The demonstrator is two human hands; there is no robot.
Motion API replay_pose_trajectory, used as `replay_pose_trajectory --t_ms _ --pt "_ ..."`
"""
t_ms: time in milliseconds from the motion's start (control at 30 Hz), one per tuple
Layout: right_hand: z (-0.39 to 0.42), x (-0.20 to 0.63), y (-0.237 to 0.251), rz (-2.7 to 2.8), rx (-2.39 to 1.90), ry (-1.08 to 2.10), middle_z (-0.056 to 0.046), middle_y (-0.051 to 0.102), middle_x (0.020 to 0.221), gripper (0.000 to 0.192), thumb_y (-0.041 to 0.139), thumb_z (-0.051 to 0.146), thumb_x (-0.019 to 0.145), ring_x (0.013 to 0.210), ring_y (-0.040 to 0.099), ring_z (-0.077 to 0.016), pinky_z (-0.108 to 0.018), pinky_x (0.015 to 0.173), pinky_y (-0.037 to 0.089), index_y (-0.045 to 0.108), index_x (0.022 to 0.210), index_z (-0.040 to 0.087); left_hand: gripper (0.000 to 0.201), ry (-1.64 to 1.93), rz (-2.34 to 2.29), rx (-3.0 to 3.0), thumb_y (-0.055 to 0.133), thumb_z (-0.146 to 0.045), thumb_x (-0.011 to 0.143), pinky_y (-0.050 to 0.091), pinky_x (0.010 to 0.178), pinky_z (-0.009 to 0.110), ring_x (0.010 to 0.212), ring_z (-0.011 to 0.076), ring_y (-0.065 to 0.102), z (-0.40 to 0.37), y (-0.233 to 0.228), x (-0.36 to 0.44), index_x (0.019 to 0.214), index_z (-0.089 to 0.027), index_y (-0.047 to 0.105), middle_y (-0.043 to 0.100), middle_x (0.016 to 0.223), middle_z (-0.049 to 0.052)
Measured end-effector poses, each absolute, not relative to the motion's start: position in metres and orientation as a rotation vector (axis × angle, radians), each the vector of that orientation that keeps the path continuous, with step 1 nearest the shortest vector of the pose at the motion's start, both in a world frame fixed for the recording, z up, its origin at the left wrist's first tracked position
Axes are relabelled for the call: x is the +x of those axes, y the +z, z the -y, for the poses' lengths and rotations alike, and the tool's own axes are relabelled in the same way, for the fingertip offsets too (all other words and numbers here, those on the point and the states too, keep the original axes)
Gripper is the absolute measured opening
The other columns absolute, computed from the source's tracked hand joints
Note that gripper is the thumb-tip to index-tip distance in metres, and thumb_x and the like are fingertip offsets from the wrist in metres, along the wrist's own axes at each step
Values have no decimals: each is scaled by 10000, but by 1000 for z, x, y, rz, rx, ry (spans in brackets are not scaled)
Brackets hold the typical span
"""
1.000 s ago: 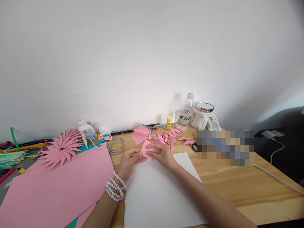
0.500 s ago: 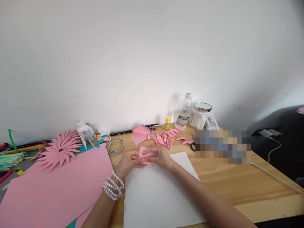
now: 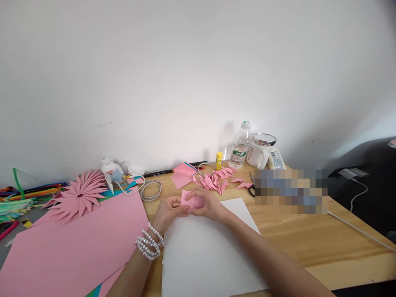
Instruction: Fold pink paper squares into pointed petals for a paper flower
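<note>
A: Both your hands have closed in on the pink paper [image 3: 192, 200] over the last second. A moment ago it stood open and angular between them; now it is folded smaller.

B: Where is it?

A: Just above the far edge of the white sheet [image 3: 210, 251] on the table [image 3: 309, 239]. Your left hand [image 3: 168, 210] pinches its left end; your right hand [image 3: 208, 204] presses fingers over the top.

B: Meaning?

A: Likely another fold is being creased, like the petals [image 3: 216, 181] piled beyond.

Folded petals [image 3: 213, 181] crowd desk beyond white sheet [image 3: 210, 251].
</note>
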State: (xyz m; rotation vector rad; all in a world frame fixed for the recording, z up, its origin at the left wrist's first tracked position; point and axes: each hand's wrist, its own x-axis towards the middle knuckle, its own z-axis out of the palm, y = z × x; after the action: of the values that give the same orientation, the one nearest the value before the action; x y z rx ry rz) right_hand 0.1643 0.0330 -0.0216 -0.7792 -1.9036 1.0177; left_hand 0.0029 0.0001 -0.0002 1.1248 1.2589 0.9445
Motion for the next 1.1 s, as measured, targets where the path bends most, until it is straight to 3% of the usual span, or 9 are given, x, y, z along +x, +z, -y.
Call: replay_pose_trajectory --t_ms 133,333,500,600,700,933,1100 --pt "-34 164 -25 1858 -861 871 -36 543 930 409 666 224 567 873 512 -198 -336 751 418 493 937 202 256 1016 -1216 1131 717 -291 562 515 659 322 635 180 634 0 -4 4 710 -103 626 685 702 87" --pt "-36 162 -28 1734 -919 908 -81 438 1152 700 686 236 545 1045 437 -229 -349 823 399 346 1157 219 273 1117 -1222 1122 720 -298 555 519 656 311 651 186 637 -1 -5 7 721 -99 634 688 720 89" --pt "-36 161 -29 1722 -907 913 -71 476 1111 658 641 137 536 1002 474 -223 -342 804 414 378 1133 224 249 1131 -1251 1108 724 -276 551 524 642 300 622 177 634 0 -4 11 700 -100 631 687 684 75" --pt "-38 162 -31 1659 -892 1065 -69 489 1064 634 577 100 561 761 557 -150 -264 607 467 354 1140 231 277 1160 -1246 1082 732 -293 533 525 642 307 648 192 639 -1 -5 9 712 -107 634 691 700 70" --pt "-40 162 -35 1583 -858 1231 -52 488 1010 628 512 65 576 561 522 -66 -189 466 432 323 1147 246 321 1188 -1238 1058 722 -333 539 523 657 320 693 212 644 -3 -6 6 758 -114 637 694 760 75" --pt "-41 162 -30 1493 -715 1360 -39 506 973 547 461 48 604 637 567 -87 -226 550 468 365 1106 240 292 1151 -1312 1061 719 -291 547 519 625 291 658 198 641 -5 -3 -2 748 -99 629 691 739 94" --pt "-42 164 -24 1468 -613 1341 -47 546 975 253 432 74 646 914 549 -164 -294 705 476 554 832 195 199 1083 -1376 1155 689 -258 579 494 494 227 506 148 608 -7 -2 -7 698 -105 640 667 605 63"
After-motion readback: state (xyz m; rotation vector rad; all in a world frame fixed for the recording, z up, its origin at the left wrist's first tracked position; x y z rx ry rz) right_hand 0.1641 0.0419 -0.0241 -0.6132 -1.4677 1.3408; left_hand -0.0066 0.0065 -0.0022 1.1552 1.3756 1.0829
